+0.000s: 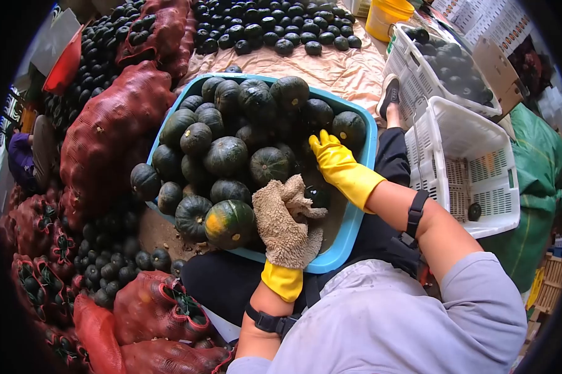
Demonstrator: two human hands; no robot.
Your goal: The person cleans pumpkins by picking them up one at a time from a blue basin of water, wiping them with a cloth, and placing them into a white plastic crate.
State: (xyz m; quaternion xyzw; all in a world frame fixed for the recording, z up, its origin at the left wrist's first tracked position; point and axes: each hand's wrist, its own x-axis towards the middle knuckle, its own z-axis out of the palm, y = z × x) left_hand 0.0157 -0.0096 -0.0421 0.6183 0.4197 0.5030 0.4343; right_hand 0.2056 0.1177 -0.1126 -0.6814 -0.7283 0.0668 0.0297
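A blue tub [338, 254] between my legs holds a heap of dark green squash [226, 156]. My left hand [285, 265], in a yellow rubber glove, is mostly hidden under a beige terry cloth [281, 218] that it holds at the tub's near side. Beside the cloth lies a green squash with an orange patch [230, 223]. At the tub's right side, my right hand [338, 163], also in a yellow glove, reaches over the heap with fingers stretched out. Its fingertips are close to a dark squash [317, 116]; what lies under the palm is hidden.
Red mesh sacks of squash [109, 124] crowd the left. More squash [275, 25] cover a tan sheet [356, 68] beyond the tub. At right stand a filled white crate [406, 68], a white crate with one small squash [505, 193], and a yellow bucket [387, 22] behind.
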